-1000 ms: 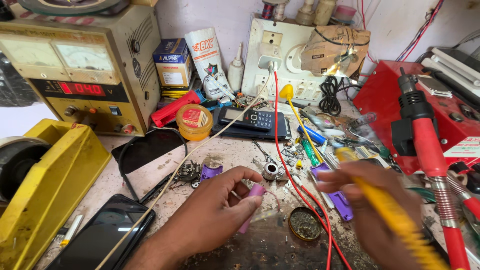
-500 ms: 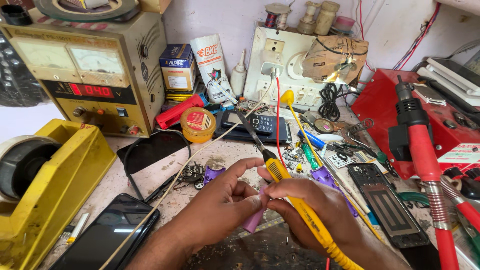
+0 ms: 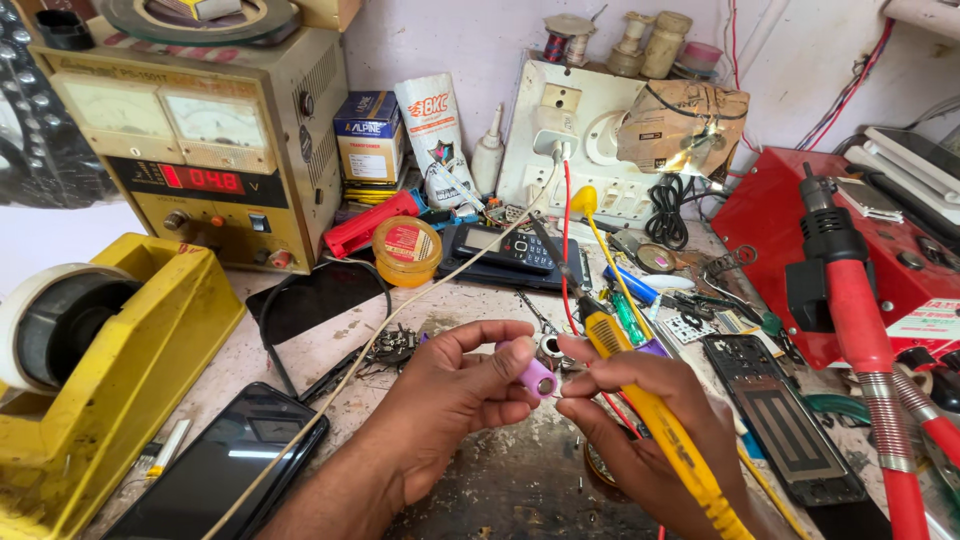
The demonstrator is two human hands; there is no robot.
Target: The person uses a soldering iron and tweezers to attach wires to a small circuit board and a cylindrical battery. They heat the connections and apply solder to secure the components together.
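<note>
Far left on the table (image 3: 300, 350), a yellow tape dispenser (image 3: 120, 350) cradles a fat roll of tape (image 3: 45, 320) in its slot. Beside it lies a dark phone (image 3: 225, 465), screen up. Behind stands a beige power supply (image 3: 200, 140) with a lit red readout. Next along, a small round yellow tin (image 3: 406, 251), lid on, contents hidden. Now the middle: the left hand (image 3: 450, 400) is pinched shut, thumb and fingers gripping a small purple cylinder (image 3: 538, 377) just above the table. The right hand (image 3: 650, 430) meets it, fingertips touching the cylinder's end, wrapped around a yellow soldering iron (image 3: 650, 410) whose tip points up and away. Just below the right hand, a small round tin peeks out, mostly hidden. Right of that lies a black flat panel (image 3: 780, 420), then a red hot-air gun (image 3: 850, 310) upright against a red box (image 3: 800, 215).
</note>
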